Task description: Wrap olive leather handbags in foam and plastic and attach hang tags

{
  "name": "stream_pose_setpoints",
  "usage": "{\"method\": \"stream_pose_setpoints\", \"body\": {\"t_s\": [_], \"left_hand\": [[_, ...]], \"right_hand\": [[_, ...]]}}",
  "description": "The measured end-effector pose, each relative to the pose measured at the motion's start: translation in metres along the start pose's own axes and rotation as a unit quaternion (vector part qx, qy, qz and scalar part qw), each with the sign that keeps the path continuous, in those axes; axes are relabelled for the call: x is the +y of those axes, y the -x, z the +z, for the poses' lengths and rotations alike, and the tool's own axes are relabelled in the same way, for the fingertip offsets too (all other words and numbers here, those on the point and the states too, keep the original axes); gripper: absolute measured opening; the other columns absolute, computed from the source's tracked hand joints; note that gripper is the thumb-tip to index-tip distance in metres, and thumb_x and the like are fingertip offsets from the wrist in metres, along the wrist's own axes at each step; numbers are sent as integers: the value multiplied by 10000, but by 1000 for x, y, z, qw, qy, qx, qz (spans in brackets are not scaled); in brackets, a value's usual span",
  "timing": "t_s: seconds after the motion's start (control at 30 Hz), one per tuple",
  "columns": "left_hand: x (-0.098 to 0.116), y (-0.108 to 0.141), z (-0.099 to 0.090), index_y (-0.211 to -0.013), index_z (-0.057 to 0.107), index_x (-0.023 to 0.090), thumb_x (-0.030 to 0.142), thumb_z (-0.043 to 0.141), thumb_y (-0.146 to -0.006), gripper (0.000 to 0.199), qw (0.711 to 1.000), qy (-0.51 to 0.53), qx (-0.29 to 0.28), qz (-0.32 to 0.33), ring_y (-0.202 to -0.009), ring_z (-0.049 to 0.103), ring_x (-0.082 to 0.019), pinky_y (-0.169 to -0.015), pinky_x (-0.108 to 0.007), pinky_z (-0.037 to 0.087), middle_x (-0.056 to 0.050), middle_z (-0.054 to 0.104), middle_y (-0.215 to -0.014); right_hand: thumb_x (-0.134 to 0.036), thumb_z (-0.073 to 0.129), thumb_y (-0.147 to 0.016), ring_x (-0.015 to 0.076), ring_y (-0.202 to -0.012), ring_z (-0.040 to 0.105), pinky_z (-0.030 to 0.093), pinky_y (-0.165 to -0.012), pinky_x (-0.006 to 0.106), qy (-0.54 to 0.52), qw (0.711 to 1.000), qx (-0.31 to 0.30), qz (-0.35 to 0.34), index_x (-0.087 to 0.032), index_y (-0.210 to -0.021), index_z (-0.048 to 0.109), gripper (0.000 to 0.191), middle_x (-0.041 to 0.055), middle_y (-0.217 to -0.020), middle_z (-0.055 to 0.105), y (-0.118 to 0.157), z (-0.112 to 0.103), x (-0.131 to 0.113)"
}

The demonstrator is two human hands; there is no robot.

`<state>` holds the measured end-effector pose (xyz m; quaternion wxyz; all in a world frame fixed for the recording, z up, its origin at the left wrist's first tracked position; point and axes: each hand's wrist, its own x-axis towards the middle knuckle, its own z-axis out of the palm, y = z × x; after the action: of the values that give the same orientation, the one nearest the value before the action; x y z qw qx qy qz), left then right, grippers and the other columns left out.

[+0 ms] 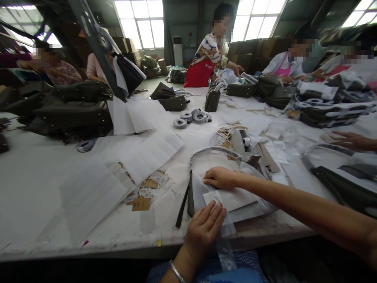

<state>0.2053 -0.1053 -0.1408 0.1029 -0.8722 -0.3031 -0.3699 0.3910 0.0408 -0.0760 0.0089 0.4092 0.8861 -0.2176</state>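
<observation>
Beneath the pale-wrapped bag (pixel 198 192) spread a wide white bench (pixel 26 188), with co-workers (pixel 218 43) at its far side and tall windows (pixel 140 23) and stacked cartons (pixel 244 49) well beyond them. Dark bags (pixel 73 114) were heaped to the wrapped bag's far left.

The right hand (pixel 220 177) reached across the wrapped bag, palm down on its white covering, fingers bent; whether that grip pinched anything could not be told. The left hand (pixel 206 222) came up at the bag's near side, fingers together over a small white slip (pixel 212 196); whether its grip was closed on it could not be told either.

The bag lay by the bench's near edge, where a clear strip (pixel 226 253) ran past. A co-worker's hand (pixel 355 141) and another bag (pixel 344 186) bounded its right. To its left came brown tags (pixel 141 204), white sheets (pixel 153 155), then plain bench top.
</observation>
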Motion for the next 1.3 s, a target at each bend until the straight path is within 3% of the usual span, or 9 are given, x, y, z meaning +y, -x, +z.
{"method": "stream_pose_setpoints", "body": {"t_s": [0.1, 0.23, 0.33, 0.47, 0.6, 0.73, 0.93, 1.07, 1.3], "left_hand": [[0, 0, 0, -1330, 585, 174, 132, 400, -1019, 364, 1000, 0, -2, -2, -1309, 539, -225, -974, -335, 547, -23, 632, -1347], [0, 1, 1, -1327, 588, 176, 124, 431, -1008, 360, 1000, 0, 3, -5, -1290, 558, -232, -952, -343, 559, -23, 639, -1338], [0, 2, 2, -1332, 583, 173, 127, 439, -1006, 360, 1000, 7, 9, -12, -1284, 563, -227, -970, -346, 548, -33, 646, -1329], [0, 3, 2, -1358, 559, 171, 144, 461, -1004, 369, 1000, 21, 3, -17, -1274, 571, -216, -1009, -346, 521, -41, 641, -1337], [0, 4, 1, -1370, 549, 170, 147, 489, -994, 381, 999, 29, -10, -24, -1262, 581, -209, -1019, -341, 509, -48, 640, -1340], [0, 4, -1, -1392, 527, 168, 149, 504, -984, 408, 999, 27, -27, -20, -1269, 576, -218, -1021, -363, 514, -73, 636, -1344], [1, 4, -3, -1425, 484, 160, 131, 467, -988, 438, 999, 3, -53, -5, -1309, 539, -226, -1034, -388, 512, -77, 591, -1397], [0, 6, -2, -1434, 471, 155, 112, 437, -993, 445, 998, -9, -58, 2, -1333, 514, -222, -1053, -380, 491, -62, 569, -1422], [-1, 9, 1, -1463, 430, 176, 106, 461, -985, 484, 997, -7, -75, -11, -1379, 458, -213, -1076, -376, 466, -63, 552, -1441]], "right_hand": [[-308, 505, -967, 226, -919, 697, 464, -940, 327, 9, 1000, 21, -9, -185, -864, 781, 319, 99, -926, 775, -6, 9, -11], [-227, 507, -970, 260, -1228, 592, 393, -1102, 422, 20, 997, 67, -22, -158, -1147, 717, 283, 134, -1261, 683, 16, 17, -19], [-227, 522, -973, 263, -1318, 524, 381, -1140, 477, 35, 988, 136, -64, -182, -1301, 627, 347, 118, -1382, 606, 63, 27, -25], [-211, 554, -970, 207, -1293, 551, 419, -1141, 412, 64, 955, 266, -114, -201, -1418, 517, 449, 93, -1332, 647, 145, 63, -40], [-126, 515, -978, 202, -1336, 509, 377, -1167, 432, 143, 940, 268, -157, -199, -1419, 519, 448, 67, -1328, 654, 190, 118, -57], [-105, 428, -1009, 195, -1274, 566, 450, -1088, 416, 156, 926, 312, -142, -194, -1352, 586, 388, 80, -1295, 674, 173, 155, -66], [-128, 534, -974, 163, -1065, 690, 532, -969, 347, 73, 899, 392, -182, -163, -1146, 688, 234, 83, -1071, 767, 141, 151, -75], [-149, 505, -987, 163, -974, 727, 562, -950, 332, -1, 896, 406, -181, -187, -1106, 696, 228, 56, -977, 784, 151, 154, -85], [-255, 489, -1008, 168, -1030, 717, 555, -969, 313, -63, 914, 371, -155, -185, -1132, 689, 246, 69, -1026, 776, 178, 162, -101]]}}
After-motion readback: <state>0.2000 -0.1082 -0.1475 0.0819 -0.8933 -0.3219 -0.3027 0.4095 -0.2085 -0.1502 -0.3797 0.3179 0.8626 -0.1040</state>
